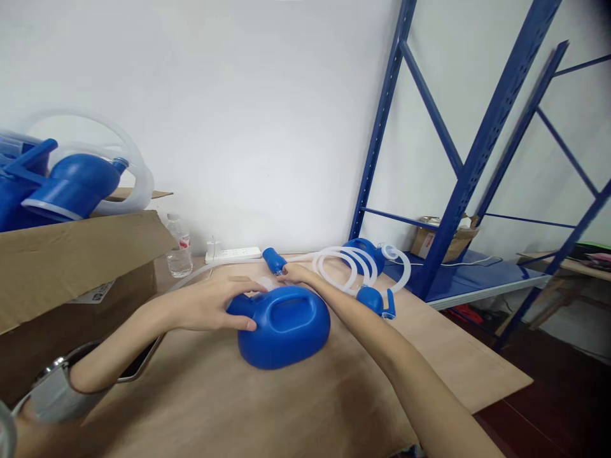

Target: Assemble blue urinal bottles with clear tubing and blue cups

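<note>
Foreground: a light-brown wooden tabletop [205, 407], with a dark, flat, pale-rimmed object [138, 367] partly hidden behind the left forearm. At left stands an open brown cardboard box [81, 261], from whose top protrude blue plastic vessels [81, 184] and a loop of translucent tubing [140, 175].

Centre: a rounded blue plastic jug with a recessed loop handle [281, 340] rests on the tabletop, its neck directed left. The left hand [217, 304] is closed about this neck, thumb on the near side and fingers on the far side. A small translucent disc-like piece [265, 283] lies just beyond the neck. The right hand [294, 275], apart from the left, extends beyond the jug; its fingertips meet the near end of a short blue tubular piece [273, 259]. Whether they grip it cannot be told.

Right of centre: a small blue rounded fitting with a projecting handle [371, 298], coiled translucent tubing [334, 267] and, behind the coils, a second blue jug [365, 251].

Background: a clear plastic bottle with a red-and-white label [179, 257], a white power strip [245, 254], a blue metal rack [432, 114] bearing a small cardboard carton [442, 245], and a white wall [258, 114].
</note>
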Tool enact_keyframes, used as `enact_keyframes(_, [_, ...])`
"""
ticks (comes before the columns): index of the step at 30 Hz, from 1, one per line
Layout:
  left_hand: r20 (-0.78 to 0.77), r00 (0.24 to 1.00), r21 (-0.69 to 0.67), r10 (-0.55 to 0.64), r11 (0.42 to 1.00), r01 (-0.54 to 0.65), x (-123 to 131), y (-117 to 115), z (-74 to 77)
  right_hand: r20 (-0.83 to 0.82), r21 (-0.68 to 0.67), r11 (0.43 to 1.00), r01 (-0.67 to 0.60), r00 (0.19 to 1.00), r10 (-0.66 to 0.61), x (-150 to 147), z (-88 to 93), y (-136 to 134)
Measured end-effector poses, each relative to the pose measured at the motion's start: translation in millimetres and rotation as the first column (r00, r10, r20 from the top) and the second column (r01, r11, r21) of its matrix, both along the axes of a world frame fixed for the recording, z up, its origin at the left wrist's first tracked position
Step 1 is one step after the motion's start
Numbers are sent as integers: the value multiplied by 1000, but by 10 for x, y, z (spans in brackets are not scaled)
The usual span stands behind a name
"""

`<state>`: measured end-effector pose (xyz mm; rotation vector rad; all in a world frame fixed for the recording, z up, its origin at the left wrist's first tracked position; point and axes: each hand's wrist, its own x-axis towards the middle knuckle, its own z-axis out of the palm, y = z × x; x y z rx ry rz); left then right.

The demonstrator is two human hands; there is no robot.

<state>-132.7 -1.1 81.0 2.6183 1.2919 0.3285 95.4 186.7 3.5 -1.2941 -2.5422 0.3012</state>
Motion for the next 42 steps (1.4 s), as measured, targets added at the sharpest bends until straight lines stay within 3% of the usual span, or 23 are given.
enact_keyframes(3, [-109, 992, 35, 56, 998, -52, -9, 41, -9, -34, -29, 999, -16, 999, 15, -12, 6, 68])
enact_keyframes(6, [-123, 985, 82, 123, 990, -113, -103, 129, -28, -107, -35, 998, -48, 993, 44, 8, 161, 49])
enact_keyframes(11, [-132, 945, 212, 299, 940, -268, -181, 226, -138, -268, 93, 988, -119, 953, 140, 69, 485, -334])
enact_keyframes(13, [-87, 933, 260, 349, 912, -317, -168, 247, -159, -347, 180, 975, -133, 919, 189, 117, 565, -578])
enact_keyframes(16, [50, 916, 244, 399, 884, -398, -157, 228, -88, -370, 168, 973, -160, 904, 213, 231, 606, -923])
enact_keyframes(20, [328, 800, 183, 502, 797, -575, -170, 11, 53, -442, 175, 973, -151, 871, 215, 438, 540, -1222])
enact_keyframes(23, [463, 833, 238, 302, 863, -445, -139, -251, -14, -460, 182, 974, -138, 863, 208, 571, 435, -1369])
enact_keyframes(26, [364, 913, 365, 183, 874, -320, -63, -433, -190, -435, 159, 966, -202, 864, 253, 644, 329, -1479])
enact_keyframes(30, [299, 922, 481, 246, 795, -369, 86, -427, -319, -472, 195, 949, -248, 825, 312, 679, 273, -1533])
enact_keyframes(33, [194, 924, 449, 331, 807, -383, 263, -337, -314, -444, 365, 888, -277, 787, 428, 656, 293, -1564])
enact_keyframes(36, [163, 917, 402, 364, 824, -399, 471, -273, -303, -270, 497, 833, -245, 868, 416, 597, 291, -1616])
enact_keyframes(39, [126, 950, 377, 287, 871, -313, 606, -248, -311, -196, 594, 798, -106, 942, 271, 571, 219, -1609])
enact_keyframes(42, [62, 983, 381, 176, 906, -186, 618, -236, -321, -143, 620, 775, -123, 953, 266, 609, 107, -1513])
